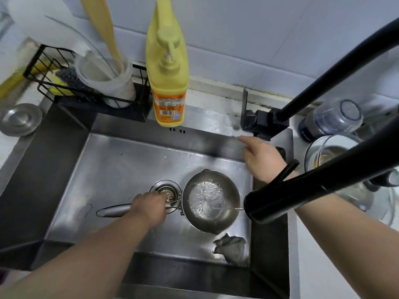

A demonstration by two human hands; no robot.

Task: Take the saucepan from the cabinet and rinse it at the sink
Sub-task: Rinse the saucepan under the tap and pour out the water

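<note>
Pale tiled wall [259,39] behind white countertop [216,98]; light bright, even.

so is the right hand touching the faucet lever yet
Apart. The head view shows the right hand below the faucet lever, bare wet counter between them.

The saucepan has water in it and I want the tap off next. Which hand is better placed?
Right hand: free, fingers out, beside the faucet lever. Left hand grips the saucepan handle.

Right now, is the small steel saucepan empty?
No, the small steel saucepan held by the left hand has water pooled inside it.
</note>
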